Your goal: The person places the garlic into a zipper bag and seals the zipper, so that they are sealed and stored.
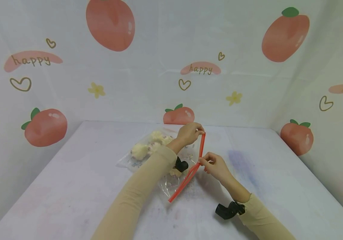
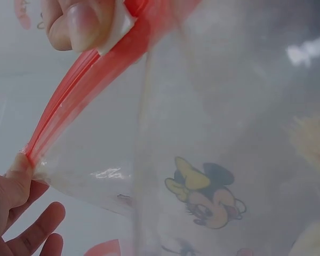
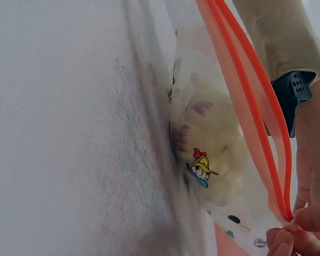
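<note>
A clear zip bag (image 1: 171,186) with cartoon prints lies on the table, several cream-coloured fuzzy round things (image 1: 139,151) inside it. My left hand (image 1: 189,133) reaches across the bag and pinches the far end of its red zip strip (image 1: 202,145). Close to the strip's middle, my right hand (image 1: 216,166) pinches the small white slider (image 2: 117,29), seen in the left wrist view. From the slider toward the near end, the two red strips (image 3: 248,101) stand apart in the right wrist view. One cream thing (image 3: 213,144) with purple marks shows through the plastic there.
A white cloth covers the table (image 1: 69,186), with a faint purple stain (image 1: 243,166) on the right. Behind it hangs a printed curtain (image 1: 147,83) with fruit and hearts. Black wrist devices (image 1: 229,210) are worn on both arms.
</note>
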`<act>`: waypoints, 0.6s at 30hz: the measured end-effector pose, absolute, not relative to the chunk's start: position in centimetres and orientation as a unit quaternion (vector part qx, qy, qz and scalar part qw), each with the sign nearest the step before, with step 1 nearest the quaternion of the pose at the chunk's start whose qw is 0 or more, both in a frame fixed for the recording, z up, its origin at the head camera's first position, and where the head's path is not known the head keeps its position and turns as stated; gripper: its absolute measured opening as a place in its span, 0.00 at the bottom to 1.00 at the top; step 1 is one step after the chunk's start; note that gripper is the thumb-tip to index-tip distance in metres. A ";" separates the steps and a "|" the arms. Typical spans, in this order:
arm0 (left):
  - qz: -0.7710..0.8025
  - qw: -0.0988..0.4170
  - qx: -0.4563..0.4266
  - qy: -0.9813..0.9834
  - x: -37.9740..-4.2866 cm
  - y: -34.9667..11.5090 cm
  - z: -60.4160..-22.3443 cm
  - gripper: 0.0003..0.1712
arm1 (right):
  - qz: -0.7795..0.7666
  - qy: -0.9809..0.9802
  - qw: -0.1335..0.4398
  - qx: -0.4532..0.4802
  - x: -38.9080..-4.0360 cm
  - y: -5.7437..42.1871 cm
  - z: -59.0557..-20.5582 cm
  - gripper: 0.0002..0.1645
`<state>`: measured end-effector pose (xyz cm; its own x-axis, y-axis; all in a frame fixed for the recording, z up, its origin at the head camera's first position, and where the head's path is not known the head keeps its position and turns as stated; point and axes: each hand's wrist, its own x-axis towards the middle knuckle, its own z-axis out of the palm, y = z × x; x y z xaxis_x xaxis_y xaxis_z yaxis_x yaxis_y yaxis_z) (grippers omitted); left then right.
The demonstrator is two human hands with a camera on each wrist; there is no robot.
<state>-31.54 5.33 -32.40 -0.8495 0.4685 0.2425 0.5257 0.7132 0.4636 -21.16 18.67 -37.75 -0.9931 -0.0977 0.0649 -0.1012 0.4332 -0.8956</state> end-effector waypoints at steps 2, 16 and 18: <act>-0.269 0.053 -0.269 -0.923 -31.6 5.3 -32.4 0.12 | 0.526 -0.848 0.000 0.064 -21.2 18.7 -37.8 0.12; -0.284 0.047 -0.262 -0.921 -31.8 5.1 -32.6 0.11 | 0.489 -0.867 -0.014 0.099 -21.0 18.9 -37.6 0.13; -0.285 0.047 -0.262 -0.921 -31.8 5.1 -32.6 0.11 | 0.486 -0.868 -0.016 0.101 -21.0 19.0 -37.5 0.13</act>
